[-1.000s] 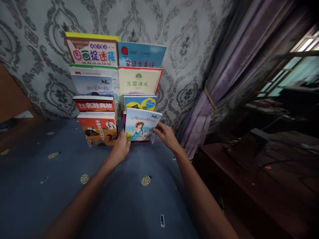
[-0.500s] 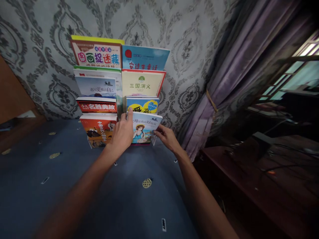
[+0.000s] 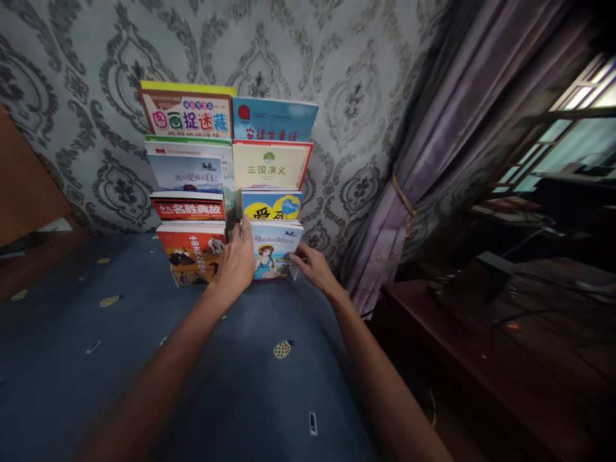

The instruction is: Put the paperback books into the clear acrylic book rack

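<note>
In the head view a light-blue book (image 3: 276, 247) with a girl on its cover stands at the front of the right-hand stack. My left hand (image 3: 237, 258) is closed on its left edge, thumb near the top corner. The fingers of my right hand (image 3: 312, 264) pinch its right edge. Right behind it shows a blue-and-yellow book (image 3: 272, 205), then a cream book (image 3: 267, 167) with a red border and a blue book (image 3: 276, 119). An orange book (image 3: 190, 247) fronts the left-hand stack, beside my left hand. What holds the stacks up is mostly hidden.
Behind the orange book stand a red book (image 3: 187, 208), a grey-blue book (image 3: 185, 172) and a brown-edged picture book (image 3: 187, 112). A dark blue cloth (image 3: 231, 372) with pineapple prints lies below. Patterned wall behind, purple curtain (image 3: 385, 231) and dark red table (image 3: 443, 333) with cables right.
The light-blue book has gone down and straightened, from a tilt to level with the stack's front. Both hands moved with it and keep hold. The view has shifted slightly.
</note>
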Tool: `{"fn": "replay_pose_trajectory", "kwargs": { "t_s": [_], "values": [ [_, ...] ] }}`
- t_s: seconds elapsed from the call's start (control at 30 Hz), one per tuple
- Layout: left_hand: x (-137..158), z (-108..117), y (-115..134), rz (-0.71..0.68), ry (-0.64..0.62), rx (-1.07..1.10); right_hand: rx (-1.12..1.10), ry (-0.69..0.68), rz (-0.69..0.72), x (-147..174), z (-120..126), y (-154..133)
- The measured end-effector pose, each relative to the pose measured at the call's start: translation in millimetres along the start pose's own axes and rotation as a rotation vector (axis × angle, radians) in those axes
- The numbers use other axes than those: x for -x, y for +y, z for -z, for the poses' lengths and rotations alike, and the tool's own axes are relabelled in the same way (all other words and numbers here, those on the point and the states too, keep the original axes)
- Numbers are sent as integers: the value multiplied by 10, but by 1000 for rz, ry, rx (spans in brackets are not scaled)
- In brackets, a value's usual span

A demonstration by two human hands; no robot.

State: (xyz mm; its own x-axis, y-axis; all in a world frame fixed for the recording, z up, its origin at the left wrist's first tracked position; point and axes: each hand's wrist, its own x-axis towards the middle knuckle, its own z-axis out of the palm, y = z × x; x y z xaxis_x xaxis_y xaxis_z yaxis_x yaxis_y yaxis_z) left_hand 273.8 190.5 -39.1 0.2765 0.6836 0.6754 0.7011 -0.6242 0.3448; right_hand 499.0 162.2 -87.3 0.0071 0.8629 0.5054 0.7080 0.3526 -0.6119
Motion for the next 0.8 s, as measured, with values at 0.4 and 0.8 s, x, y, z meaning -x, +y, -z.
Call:
{"fn": "replay_pose_trajectory", "kwargs": {
  "t_s": [0.4,0.8],
  "values": [
    [-54,-65,-90,49,32,314,-65,72,11,-93,-68,125],
    [-18,-76,-130,42,34,308,-136,69,-3,-115,-5,47]
  ]
}}
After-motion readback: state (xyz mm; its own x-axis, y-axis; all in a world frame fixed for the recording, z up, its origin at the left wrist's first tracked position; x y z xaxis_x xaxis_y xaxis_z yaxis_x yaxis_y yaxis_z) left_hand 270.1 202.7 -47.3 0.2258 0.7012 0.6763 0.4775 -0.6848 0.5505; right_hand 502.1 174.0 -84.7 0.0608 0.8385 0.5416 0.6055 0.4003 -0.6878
